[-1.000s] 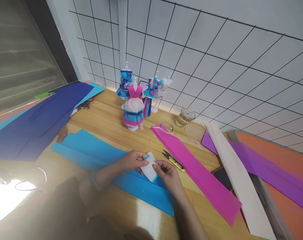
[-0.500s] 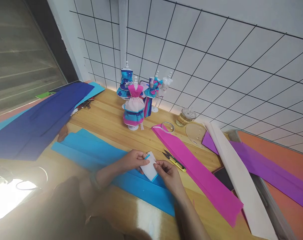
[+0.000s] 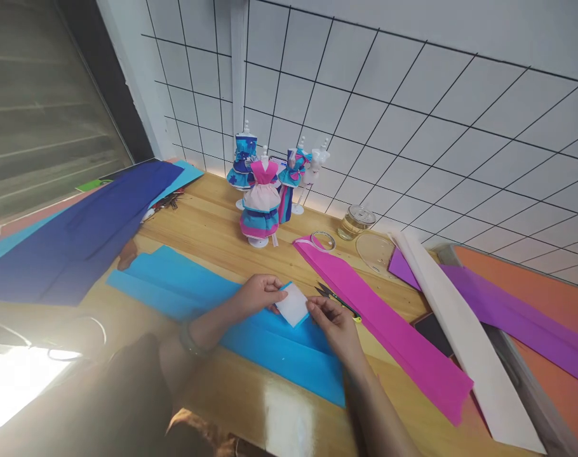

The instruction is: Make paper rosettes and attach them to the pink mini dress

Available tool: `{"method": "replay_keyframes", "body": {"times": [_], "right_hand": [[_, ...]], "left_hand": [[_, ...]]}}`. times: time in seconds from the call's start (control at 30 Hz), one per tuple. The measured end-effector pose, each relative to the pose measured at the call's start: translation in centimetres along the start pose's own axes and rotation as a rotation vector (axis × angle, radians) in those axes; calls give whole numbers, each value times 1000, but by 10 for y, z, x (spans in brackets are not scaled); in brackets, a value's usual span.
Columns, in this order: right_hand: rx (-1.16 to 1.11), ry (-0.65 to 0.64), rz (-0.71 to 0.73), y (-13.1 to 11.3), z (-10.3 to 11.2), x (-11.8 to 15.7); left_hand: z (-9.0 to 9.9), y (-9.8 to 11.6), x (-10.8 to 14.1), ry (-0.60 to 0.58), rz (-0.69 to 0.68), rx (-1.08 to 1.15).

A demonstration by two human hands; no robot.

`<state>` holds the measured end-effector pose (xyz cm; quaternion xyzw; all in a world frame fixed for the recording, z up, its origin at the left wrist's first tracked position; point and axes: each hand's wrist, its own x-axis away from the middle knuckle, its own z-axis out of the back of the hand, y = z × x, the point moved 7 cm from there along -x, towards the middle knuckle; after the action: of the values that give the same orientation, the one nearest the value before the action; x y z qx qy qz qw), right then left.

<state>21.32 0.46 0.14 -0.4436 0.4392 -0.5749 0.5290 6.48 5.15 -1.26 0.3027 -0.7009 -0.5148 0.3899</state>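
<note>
Between my two hands is a small white piece of paper [image 3: 293, 306] with blue along two edges; whether it is crepe paper or cloth I cannot tell. My left hand [image 3: 261, 293] pinches its left corner, thumb on top. At its right corner, the thumb and fingers of my right hand [image 3: 333, 322] are pinched together. Beneath both hands lie long folded blue sheets [image 3: 289, 355]. Thread snips [image 3: 339, 301] with dark blades and a yellow part rest just beyond my right hand, beside a folded magenta strip [image 3: 389, 336].
Small dress forms in paper-like dresses [image 3: 260, 206] stand at the back. A lidded glass jar [image 3: 357, 222] and a tape roll [image 3: 322, 241] are right of them. White [image 3: 470, 343] and purple strips [image 3: 498, 304] cross at right. Dark blue sheets [image 3: 84, 235] lie at left.
The small white piece has been turned and lies flatter, showing one squared white face. My right hand has shifted slightly right to its corner. The whole view has moved a little.
</note>
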Motion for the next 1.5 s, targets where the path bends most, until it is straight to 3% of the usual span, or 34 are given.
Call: {"method": "replay_keyframes", "body": {"times": [0.17, 0.3, 0.4, 0.57, 0.67, 1.13, 1.5], "right_hand": [[3, 187, 41, 2, 25, -4], [-31, 235, 61, 2, 29, -3], [-81, 184, 79, -2, 18, 0], [-218, -70, 125, -12, -16, 9], [-240, -144, 139, -15, -24, 13], [-199, -2, 141, -12, -13, 10], [-230, -46, 164, -10, -17, 9]], "left_hand": [[19, 14, -1, 133, -52, 20], [24, 18, 0, 122, -74, 106], [17, 16, 1, 54, -68, 101], [-3, 10, 5, -90, -30, 36], [-10, 6, 6, -143, -10, 4], [-13, 5, 7, -162, 4, 108], [-7, -7, 2, -33, 7, 158]]}}
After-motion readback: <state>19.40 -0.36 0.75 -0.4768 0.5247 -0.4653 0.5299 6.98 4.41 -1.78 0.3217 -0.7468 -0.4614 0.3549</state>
